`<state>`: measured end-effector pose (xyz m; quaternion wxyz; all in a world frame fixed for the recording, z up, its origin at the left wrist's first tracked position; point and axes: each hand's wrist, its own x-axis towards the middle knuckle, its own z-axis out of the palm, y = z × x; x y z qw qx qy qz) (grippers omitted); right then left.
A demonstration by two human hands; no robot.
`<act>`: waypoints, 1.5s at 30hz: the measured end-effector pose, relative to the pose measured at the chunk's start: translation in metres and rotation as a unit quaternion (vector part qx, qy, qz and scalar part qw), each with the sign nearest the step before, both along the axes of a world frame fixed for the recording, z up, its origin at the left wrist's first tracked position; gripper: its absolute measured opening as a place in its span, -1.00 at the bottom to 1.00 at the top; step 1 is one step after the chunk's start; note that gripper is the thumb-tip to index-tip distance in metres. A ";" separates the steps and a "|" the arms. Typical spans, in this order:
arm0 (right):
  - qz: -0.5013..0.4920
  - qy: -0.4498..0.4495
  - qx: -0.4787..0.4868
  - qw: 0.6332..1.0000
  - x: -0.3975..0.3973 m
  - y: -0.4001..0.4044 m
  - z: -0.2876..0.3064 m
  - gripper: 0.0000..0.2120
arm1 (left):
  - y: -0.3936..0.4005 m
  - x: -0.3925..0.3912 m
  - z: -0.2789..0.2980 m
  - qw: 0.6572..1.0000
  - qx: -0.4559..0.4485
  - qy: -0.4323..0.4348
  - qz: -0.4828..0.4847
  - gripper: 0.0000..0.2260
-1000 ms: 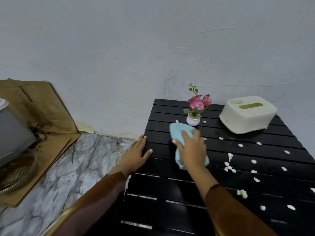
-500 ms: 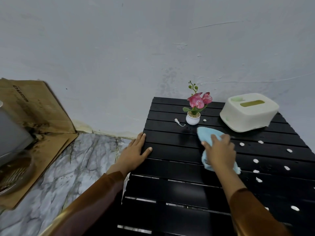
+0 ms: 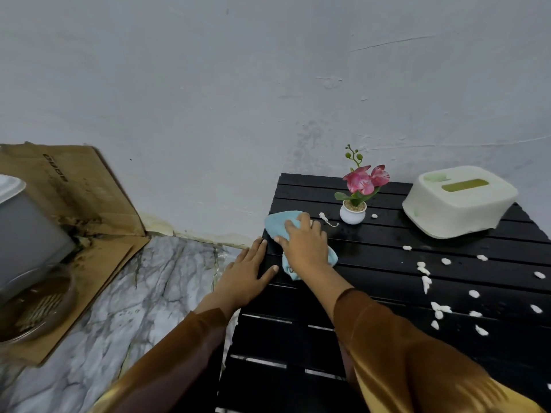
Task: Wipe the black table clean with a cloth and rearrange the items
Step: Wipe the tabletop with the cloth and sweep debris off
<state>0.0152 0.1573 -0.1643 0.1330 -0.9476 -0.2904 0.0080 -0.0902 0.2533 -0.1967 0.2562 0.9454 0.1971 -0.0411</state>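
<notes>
Wiping step: right hand [image 3: 304, 245] is pressing the blue cloth [image 3: 278, 223] flat-fingered at the black slatted table [image 3: 387, 293]'s far-left edge; left hand [image 3: 247, 271] is bracing, fingers spread. Next: sweeping toward the white scraps [image 3: 426, 281].

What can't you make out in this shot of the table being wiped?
- Head view: the middle of the cloth is covered by the right hand.
- The table runs off the right and bottom edges.
- The tissue box slot is too dark to see inside.
- The grey bin is cut off at the left edge.
</notes>
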 end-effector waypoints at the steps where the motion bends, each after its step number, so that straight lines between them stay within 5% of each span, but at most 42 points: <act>1: -0.007 0.006 -0.003 1.000 0.004 -0.001 -0.001 -0.55 | 0.000 0.000 -0.001 1.000 0.000 -0.002 0.000 -0.39; 13: -0.143 0.017 -0.004 0.990 0.015 -0.099 0.005 -0.57 | -0.012 -0.017 0.005 1.000 0.021 0.023 0.002 -0.39; 24: -0.130 0.031 -0.002 0.991 -0.002 -0.146 0.031 -0.59 | -0.041 -0.027 0.053 0.997 0.072 0.018 -0.033 -0.37; 39: -0.108 0.014 0.003 0.994 0.040 -0.170 0.031 -0.56 | -0.084 0.128 0.051 0.994 0.086 -0.064 -0.012 -0.37; 45: -0.105 0.003 0.014 0.994 0.059 -0.171 0.022 -0.56 | -0.087 0.172 0.029 0.994 0.029 -0.100 0.027 -0.42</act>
